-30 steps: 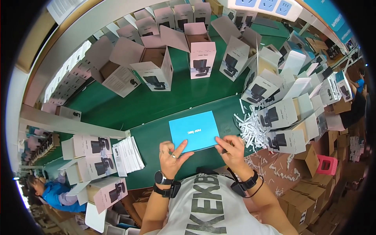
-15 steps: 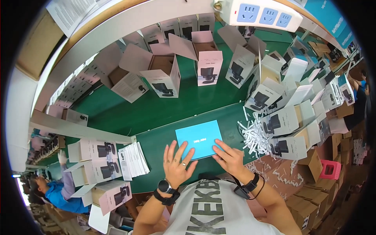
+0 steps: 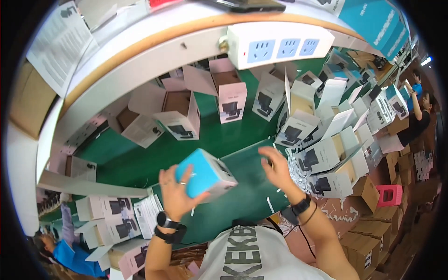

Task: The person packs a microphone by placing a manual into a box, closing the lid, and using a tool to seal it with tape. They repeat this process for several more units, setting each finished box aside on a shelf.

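Observation:
A closed carton (image 3: 199,171) with a bright blue top and white printed sides is tilted above the green worktop (image 3: 242,196). My left hand (image 3: 176,191) grips it at its left side, thumb along the near edge and fingers over the blue top. To the right of the carton my right hand (image 3: 276,169) is raised, thumb and fingers apart and slightly bent, with nothing in it. It is close to a heap of white shredded paper (image 3: 296,170). A stack of white leaflets (image 3: 148,214) lies left of my left hand.
Open white cartons (image 3: 231,102) stand in a row at the back; more open cartons (image 3: 322,156) crowd the right, others (image 3: 114,210) the left. A power strip (image 3: 280,44) is fixed to the shelf edge. A co-worker (image 3: 74,254) is at the far left.
The carton has left the worktop, moved left in my left hand and tilted, so its sides show. My right hand has come off it and moved up. The view has shifted too.

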`<state>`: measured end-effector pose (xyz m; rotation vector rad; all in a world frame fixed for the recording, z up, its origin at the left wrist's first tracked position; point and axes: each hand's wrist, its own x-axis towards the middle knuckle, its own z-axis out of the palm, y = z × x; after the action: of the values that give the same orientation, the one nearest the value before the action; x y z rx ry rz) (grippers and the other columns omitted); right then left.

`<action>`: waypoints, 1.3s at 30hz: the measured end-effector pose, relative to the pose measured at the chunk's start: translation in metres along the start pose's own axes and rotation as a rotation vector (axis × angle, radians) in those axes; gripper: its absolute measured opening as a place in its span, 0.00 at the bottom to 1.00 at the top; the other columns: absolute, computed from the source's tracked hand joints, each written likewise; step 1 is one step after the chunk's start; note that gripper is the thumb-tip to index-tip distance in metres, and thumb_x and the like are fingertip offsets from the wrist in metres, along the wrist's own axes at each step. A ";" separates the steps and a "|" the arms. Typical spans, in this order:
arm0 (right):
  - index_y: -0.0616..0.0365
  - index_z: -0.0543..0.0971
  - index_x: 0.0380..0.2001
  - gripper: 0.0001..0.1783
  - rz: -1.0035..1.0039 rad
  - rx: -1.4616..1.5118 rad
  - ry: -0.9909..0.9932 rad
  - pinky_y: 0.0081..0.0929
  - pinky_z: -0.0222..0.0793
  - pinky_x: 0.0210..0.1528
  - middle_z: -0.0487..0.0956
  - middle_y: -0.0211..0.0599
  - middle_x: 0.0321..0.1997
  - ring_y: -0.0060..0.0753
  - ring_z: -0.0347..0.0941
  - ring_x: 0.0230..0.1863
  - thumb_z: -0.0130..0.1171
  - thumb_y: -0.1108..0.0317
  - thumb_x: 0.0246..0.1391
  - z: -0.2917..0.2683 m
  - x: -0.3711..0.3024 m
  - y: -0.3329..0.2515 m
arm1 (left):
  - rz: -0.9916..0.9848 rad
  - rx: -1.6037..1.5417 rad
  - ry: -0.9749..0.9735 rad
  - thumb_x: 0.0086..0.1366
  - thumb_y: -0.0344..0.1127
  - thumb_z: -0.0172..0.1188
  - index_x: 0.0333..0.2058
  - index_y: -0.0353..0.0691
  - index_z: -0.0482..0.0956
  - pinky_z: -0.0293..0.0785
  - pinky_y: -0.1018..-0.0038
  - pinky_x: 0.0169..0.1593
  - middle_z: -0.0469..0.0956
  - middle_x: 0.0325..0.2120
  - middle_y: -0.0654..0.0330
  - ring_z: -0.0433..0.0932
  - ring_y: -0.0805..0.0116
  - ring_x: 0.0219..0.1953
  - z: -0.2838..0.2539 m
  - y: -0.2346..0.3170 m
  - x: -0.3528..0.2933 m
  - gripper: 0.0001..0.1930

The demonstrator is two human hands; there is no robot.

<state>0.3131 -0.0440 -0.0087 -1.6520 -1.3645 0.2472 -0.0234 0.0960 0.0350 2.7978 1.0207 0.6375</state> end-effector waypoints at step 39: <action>0.64 0.82 0.48 0.11 0.543 0.649 -0.430 0.16 0.57 0.21 0.73 0.22 0.20 0.14 0.64 0.18 0.63 0.68 0.68 0.102 -0.085 -0.164 | -1.161 0.400 -0.069 0.60 0.39 0.67 0.56 0.29 0.76 0.78 0.50 0.53 0.79 0.51 0.42 0.80 0.40 0.51 0.088 -0.190 -0.318 0.28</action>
<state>0.1075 -0.0740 0.0265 -1.4029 -0.9376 1.2807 -0.3186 0.0456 -0.1995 1.8410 2.5607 0.1641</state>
